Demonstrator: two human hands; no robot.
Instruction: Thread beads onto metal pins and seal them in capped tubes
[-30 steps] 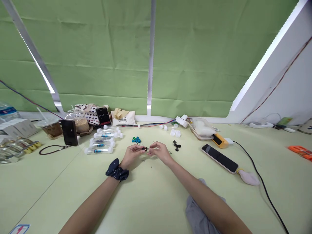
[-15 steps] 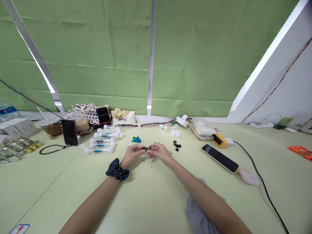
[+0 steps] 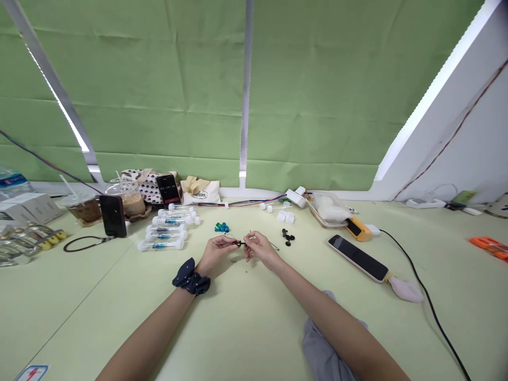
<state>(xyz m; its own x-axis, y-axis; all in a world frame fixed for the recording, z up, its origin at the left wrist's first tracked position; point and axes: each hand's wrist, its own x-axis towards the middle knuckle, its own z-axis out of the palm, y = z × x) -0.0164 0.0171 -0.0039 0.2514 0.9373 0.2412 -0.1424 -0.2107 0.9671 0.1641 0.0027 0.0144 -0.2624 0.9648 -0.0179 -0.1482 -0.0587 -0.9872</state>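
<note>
My left hand point(image 3: 216, 252) and my right hand point(image 3: 261, 248) meet over the middle of the table, fingertips pinched. Between them is a small black piece point(image 3: 239, 243), each hand gripping one end; its exact kind is too small to tell. Behind my left hand lies a small heap of blue and green beads point(image 3: 221, 227). Several small black round parts point(image 3: 288, 237) are to the right of my right hand. A thin dark rod point(image 3: 274, 246) sticks out past my right fingers. Clear tubes with white caps point(image 3: 162, 245) lie in a stack to the left, some with blue bits inside.
White caps point(image 3: 286, 217) and a plastic tray point(image 3: 329, 209) with a white bag stand at the back right. A phone point(image 3: 359, 257) and a black cable point(image 3: 424, 288) lie on the right. Another phone point(image 3: 113, 216) and drink cups point(image 3: 83, 208) stand left. Orange scissors point(image 3: 490, 247) lie far right.
My right fingertips have shifted slightly along the black piece and curl a little differently. My left hand and everything on the table look the same.
</note>
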